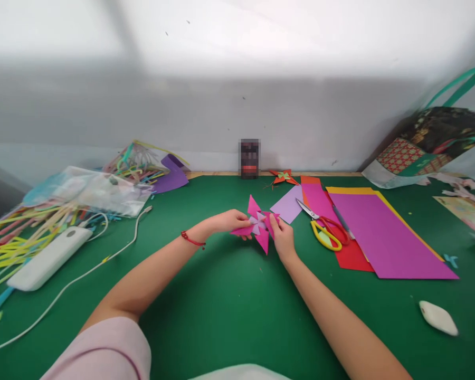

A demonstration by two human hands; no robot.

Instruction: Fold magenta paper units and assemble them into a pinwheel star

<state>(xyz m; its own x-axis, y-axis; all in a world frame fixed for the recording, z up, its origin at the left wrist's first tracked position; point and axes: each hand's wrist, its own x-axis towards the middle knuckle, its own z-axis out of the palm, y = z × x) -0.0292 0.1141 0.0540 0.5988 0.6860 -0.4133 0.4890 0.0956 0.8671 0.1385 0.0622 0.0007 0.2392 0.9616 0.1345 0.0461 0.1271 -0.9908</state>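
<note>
A pink folded paper pinwheel shape (258,226) with a pale lilac centre is held just above the green table (221,295) between both hands. My left hand (228,220) pinches its left points; a red string bracelet sits on that wrist. My right hand (282,236) grips the right side, fingers closed on the paper. Right of the hands lie yellow-and-red-handled scissors (325,228) on a stack of coloured paper sheets (383,235), with a lilac square (288,205) beside them.
A white power bank (49,257) with a cable lies at left among coloured paper strips (24,232) and a plastic bag (91,190). An orange folded paper piece (284,177) sits near the wall. A patterned bag (431,142) stands at back right. A white object (438,317) lies at front right.
</note>
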